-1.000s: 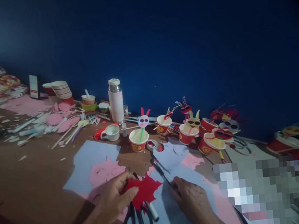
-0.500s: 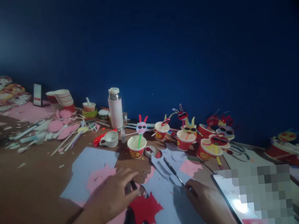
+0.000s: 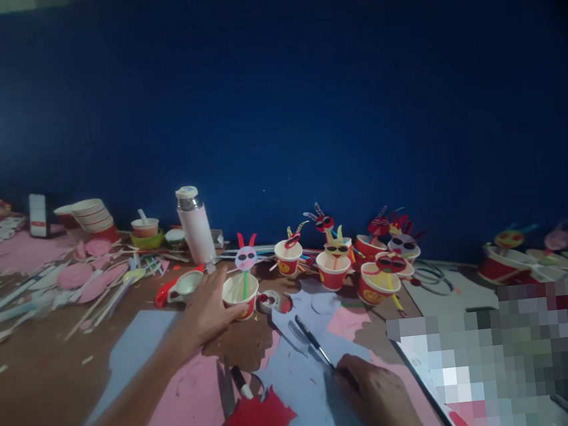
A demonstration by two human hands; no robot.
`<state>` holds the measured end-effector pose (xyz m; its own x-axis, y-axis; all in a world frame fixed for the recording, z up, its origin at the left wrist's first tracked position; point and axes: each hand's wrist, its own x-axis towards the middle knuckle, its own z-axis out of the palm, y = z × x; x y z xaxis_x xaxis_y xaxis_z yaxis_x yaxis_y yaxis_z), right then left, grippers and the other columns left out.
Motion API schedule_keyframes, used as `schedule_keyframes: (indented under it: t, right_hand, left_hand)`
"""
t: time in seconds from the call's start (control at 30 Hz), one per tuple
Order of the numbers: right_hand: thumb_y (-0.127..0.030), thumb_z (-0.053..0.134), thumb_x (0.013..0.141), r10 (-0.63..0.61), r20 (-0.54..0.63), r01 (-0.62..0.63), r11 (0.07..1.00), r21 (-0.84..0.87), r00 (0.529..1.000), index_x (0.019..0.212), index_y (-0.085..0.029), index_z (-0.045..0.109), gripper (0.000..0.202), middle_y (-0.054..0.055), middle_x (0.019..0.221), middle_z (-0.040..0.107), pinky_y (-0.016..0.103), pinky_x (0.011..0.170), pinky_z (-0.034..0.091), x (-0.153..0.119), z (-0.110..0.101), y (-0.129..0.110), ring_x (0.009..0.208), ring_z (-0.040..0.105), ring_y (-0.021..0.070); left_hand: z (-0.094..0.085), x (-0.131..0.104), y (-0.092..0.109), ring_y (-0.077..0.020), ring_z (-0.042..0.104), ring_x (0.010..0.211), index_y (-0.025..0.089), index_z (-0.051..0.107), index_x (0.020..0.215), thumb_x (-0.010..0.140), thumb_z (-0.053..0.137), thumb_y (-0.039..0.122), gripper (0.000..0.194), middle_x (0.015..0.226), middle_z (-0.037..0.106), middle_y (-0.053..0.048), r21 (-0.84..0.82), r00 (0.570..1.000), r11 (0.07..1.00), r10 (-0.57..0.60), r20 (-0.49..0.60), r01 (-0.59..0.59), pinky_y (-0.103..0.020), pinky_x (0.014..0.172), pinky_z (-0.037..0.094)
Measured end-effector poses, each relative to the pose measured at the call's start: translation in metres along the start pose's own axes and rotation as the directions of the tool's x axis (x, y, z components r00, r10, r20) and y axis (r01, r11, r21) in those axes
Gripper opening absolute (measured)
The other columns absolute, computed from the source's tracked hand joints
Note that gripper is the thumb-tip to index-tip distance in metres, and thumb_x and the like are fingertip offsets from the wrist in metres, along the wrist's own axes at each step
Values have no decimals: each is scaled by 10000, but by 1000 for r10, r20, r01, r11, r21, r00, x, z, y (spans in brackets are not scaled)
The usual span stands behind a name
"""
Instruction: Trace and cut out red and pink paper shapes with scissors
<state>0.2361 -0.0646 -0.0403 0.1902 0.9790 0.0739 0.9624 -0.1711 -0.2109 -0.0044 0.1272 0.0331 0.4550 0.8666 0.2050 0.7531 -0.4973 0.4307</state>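
My left hand (image 3: 210,307) reaches out to the left side of a red and white paper cup (image 3: 240,296). Its thumb lies across the cup's lower front and the other fingers are apart from it, near the rim; a firm grip does not show. A pale paper face with red ears stands in this cup on a green straw. A small clear bottle (image 3: 211,268) is mostly hidden behind those fingers. My right hand (image 3: 374,388) is closed round a black pen (image 3: 313,339), over white paper (image 3: 300,379). A red jagged paper cutout (image 3: 261,419) lies between my forearms.
More decorated cups (image 3: 333,268) stand along the blue wall. A white thermos (image 3: 196,231), a metal cup (image 3: 186,286) and a tape roll (image 3: 272,301) are behind the papers. Scraps and straws (image 3: 100,284) cover the left. A phone (image 3: 425,373) lies at right.
My left hand has moved forward from above the red cutout and black scissors to the cup with the pale face. My right hand still holds the pen. The view has shifted slightly.
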Motion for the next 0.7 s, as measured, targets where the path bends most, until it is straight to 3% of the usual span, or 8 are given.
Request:
schedule_keyframes:
  t: [0.1, 0.27, 0.57, 0.7]
  right_hand:
    - [-157, 493, 824, -14, 11, 14, 1000, 18, 1000, 751, -240, 625, 172, -12, 705, 706, 249, 526, 350, 1, 4, 1, 641, 673, 189]
    - [-173, 505, 822, -9, 55, 6, 999, 41, 998, 763, -238, 618, 143, -16, 708, 705, 246, 528, 350, 2, 6, 1, 650, 675, 195]
    - [-176, 503, 818, 4, 78, -6, 1000, 26, 997, 773, -239, 589, 116, -18, 703, 701, 239, 512, 345, 3, 7, 0, 635, 671, 190]
    - [-188, 485, 838, -14, 102, 12, 1000, 25, 995, 791, -240, 587, 124, -17, 725, 707, 245, 521, 358, 3, 7, 1, 651, 678, 195]
  left_hand:
    - [10, 6, -9, -353, 521, 1063, 155, 500, 1179, 692, 608, 481, 596, 1118, 579, -159, 4, 1000, 1000, 17, 0, -17, -435, 847, 422]
    - [18, 11, -16, -340, 521, 1083, 169, 522, 1194, 698, 591, 426, 564, 1163, 586, -126, -3, 1000, 1000, 21, -8, -21, -433, 893, 416]
    - [-10, 36, -23, -323, 448, 1198, 110, 410, 1302, 714, 583, 451, 702, 1300, 480, -163, -62, 998, 998, -10, -56, 7, -432, 994, 358]
    - [-11, 54, -18, -285, 480, 1185, 139, 406, 1305, 722, 580, 471, 693, 1303, 496, -129, -111, 999, 994, 13, -29, -16, -385, 985, 383]
